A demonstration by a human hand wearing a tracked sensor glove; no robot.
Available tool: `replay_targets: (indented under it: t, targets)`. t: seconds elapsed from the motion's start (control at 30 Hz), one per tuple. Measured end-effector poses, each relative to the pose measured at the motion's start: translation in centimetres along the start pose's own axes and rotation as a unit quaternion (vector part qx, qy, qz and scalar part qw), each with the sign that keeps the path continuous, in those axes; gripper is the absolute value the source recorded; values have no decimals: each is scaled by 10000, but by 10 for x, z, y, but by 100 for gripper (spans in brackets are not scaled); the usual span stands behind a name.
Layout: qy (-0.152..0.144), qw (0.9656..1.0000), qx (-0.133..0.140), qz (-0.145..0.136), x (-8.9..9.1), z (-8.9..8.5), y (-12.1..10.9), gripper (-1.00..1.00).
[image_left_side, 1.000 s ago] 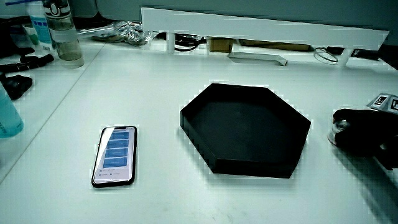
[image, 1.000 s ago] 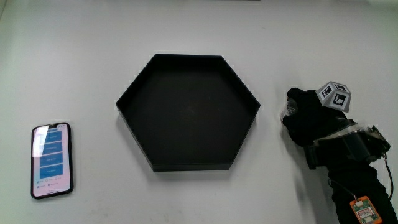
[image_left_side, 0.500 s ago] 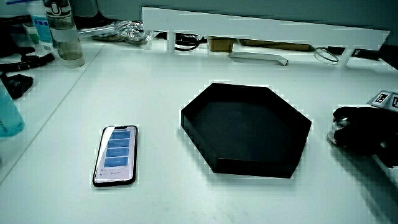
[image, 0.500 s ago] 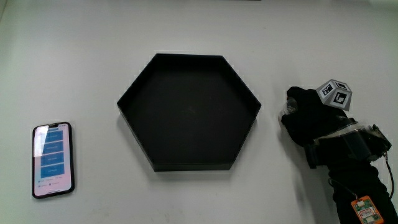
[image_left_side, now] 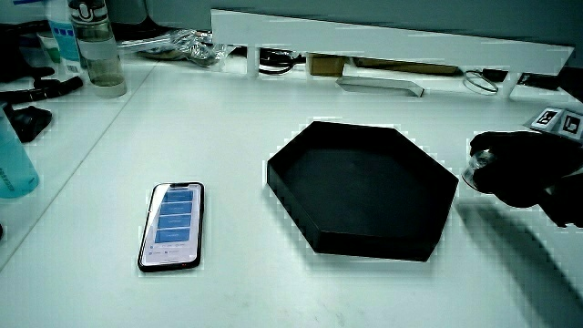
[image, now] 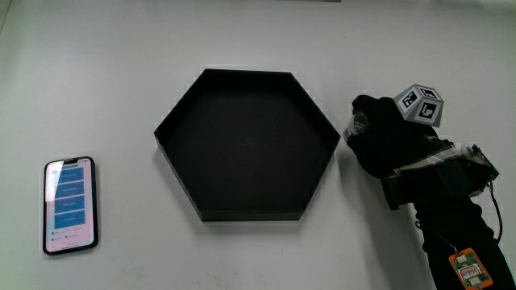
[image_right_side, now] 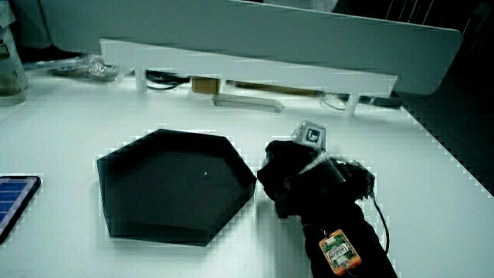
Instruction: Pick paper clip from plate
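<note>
**Gloved hand draws up beside the black hexagonal plate**

Main view: a matte black plate (image: 250, 215), six-sided with low upright walls and a flat, dull floor, sits on the smooth white table (image: 105, 80). The paper clip cannot be made out on that dark floor from above. The hand (image: 387, 145), in a soft, creased black glove, lies on the table just beside the plate's nearest corner. A small white cube (image: 419, 103) printed with black square patterns stands on its back. Its forearm (image: 455, 234) runs toward the person and carries a small orange tag (image: 468, 270). The glove reads as one dark lump, so whether the hand is closed or gripping anything cannot be told. A slim phone (image: 70, 205) with a glossy lit screen lies flat, well apart from the plate.

In a side view the plate (image_left_side: 373, 246) shows its sharp angled walls. The hand (image_left_side: 524, 169) rests low beside it, with the cube (image_left_side: 556, 120) on top and the phone (image_left_side: 171, 226) nearer the person. Clear plastic bottles (image_left_side: 96, 50) stand near the white partition (image_left_side: 383, 38).

In a side view from closer in, the hand (image_right_side: 297, 181) nearly touches the plate (image_right_side: 154, 228). A tiny pale speck (image_right_side: 205, 174) on the plate's floor may be the paper clip, though it is too small to be sure.

Half a second ago the hand lay a little farther from the plate and nearer the person. It has since closed on the plate's corner, while plate and phone have kept their places.
</note>
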Motion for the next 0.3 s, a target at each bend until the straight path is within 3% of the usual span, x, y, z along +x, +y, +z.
replay_targets:
  t: [0.03, 0.07, 0.1, 0.17, 0.3]
  targets:
    - [-59, 10000, -18, 12, -3, 1, 1, 100]
    - [80, 9999, 4, 123, -8, 4, -3, 100]
    - [-56, 9998, 56, 180, -11, 4, -2, 100]
    - [60, 9991, 73, 419, -24, 7, -8, 100]
    - [-104, 9985, 190, 507, -39, 6, -10, 100]
